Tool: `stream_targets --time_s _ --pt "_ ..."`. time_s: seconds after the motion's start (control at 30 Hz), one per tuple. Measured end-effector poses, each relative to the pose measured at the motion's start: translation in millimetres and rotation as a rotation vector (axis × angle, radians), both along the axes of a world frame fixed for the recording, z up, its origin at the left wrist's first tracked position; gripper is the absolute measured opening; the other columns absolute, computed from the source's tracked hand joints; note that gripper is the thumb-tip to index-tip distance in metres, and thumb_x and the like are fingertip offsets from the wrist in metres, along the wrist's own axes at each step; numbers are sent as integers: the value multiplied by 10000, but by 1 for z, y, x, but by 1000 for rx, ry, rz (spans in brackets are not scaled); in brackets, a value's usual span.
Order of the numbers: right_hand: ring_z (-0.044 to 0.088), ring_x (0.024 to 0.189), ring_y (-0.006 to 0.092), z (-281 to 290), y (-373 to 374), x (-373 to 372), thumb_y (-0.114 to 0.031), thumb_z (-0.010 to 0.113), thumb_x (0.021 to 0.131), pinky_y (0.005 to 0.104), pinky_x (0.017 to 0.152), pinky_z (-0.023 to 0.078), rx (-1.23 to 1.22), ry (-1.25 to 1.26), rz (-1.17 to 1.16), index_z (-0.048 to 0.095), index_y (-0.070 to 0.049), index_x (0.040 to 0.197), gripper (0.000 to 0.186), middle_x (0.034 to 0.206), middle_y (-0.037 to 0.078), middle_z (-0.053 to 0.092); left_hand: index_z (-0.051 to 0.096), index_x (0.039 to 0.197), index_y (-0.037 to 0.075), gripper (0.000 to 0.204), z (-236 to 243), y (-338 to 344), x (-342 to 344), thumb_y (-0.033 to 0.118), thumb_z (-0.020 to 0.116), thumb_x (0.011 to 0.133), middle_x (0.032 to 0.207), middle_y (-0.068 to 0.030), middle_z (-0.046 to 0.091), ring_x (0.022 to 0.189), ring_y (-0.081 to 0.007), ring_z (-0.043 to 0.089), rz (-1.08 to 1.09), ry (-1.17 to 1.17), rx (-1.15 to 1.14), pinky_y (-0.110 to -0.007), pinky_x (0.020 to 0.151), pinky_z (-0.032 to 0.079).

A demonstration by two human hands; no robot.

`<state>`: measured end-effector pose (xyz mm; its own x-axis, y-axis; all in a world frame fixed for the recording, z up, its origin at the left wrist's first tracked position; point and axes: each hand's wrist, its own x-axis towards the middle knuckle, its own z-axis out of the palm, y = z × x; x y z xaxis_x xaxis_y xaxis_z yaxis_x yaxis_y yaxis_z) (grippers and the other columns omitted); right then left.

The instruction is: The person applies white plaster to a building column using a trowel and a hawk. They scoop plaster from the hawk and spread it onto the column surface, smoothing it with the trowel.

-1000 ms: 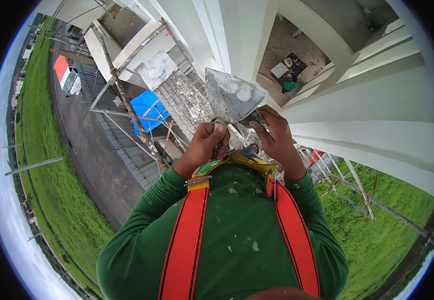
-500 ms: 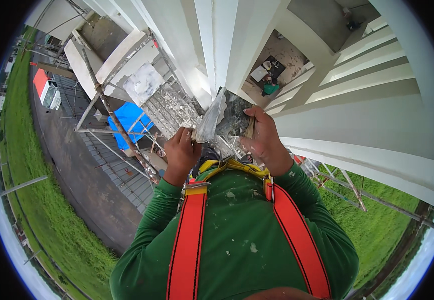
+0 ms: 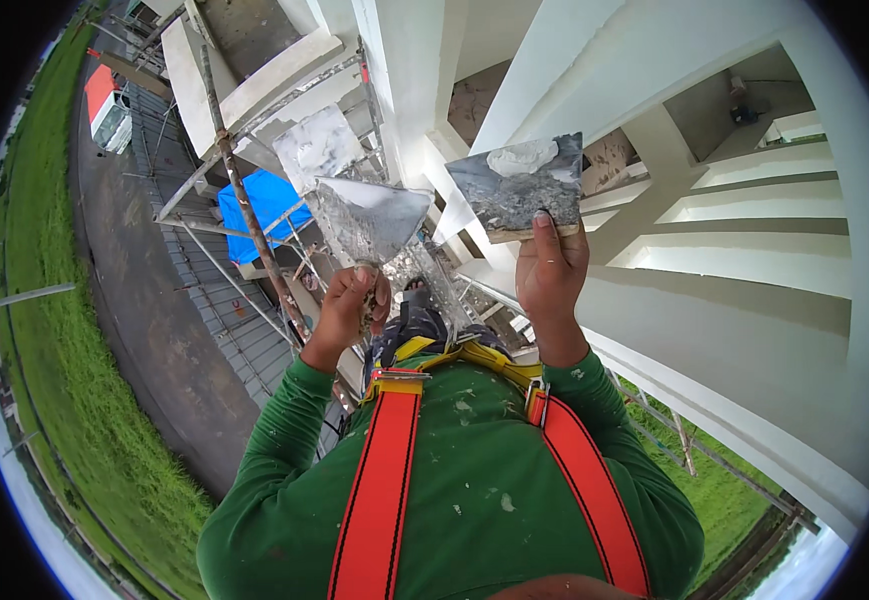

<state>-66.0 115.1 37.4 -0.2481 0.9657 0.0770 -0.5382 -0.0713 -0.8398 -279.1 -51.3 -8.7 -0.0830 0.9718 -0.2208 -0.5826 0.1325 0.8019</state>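
Observation:
My left hand [image 3: 352,310] is closed around the handle of a wide putty knife; its grey-smeared metal blade [image 3: 366,217] points up, left of the other tool. My right hand [image 3: 550,280] grips a flat, dark square plate [image 3: 514,188] by its lower edge, thumb on top, with a lump of white paste [image 3: 521,157] on its upper part. The two tools are apart. My green sleeves and red harness straps show below, and my foot [image 3: 414,287] shows beyond the tools on a paste-spattered platform.
Scaffold tubes [image 3: 234,190] stand on the left, by a blue tarpaulin [image 3: 249,210] and a white board [image 3: 314,140]. Beyond lie a metal roof, road and grass [image 3: 34,200], far below. White concrete walls and beams [image 3: 714,280] with openings fill the right.
My hands and tools, close together before, have moved apart. My right hand has raised the plate to the right, showing its paste-topped face. The view has shifted toward the white beams.

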Motion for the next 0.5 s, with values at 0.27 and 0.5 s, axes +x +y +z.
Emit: stream_targets --time_s 0.27,0.5 --pt "634 792 172 -21 -4 -10 -64 565 949 305 718 490 438 -841 509 636 38 1088 186 928 84 688 534 720 38 485 13 -4 40 429 532 1007 541 -65 493 423 -135 477 143 -64 93 -293 390 358" --pt "680 854 210 -22 -4 -7 -92 531 904 332 724 552 -951 -44 636 606 11 1048 192 992 133 690 582 820 46 189 0 -30 17 80 679 662 690 -105 584 556 -289 571 521 1801 272 -360 524 466"
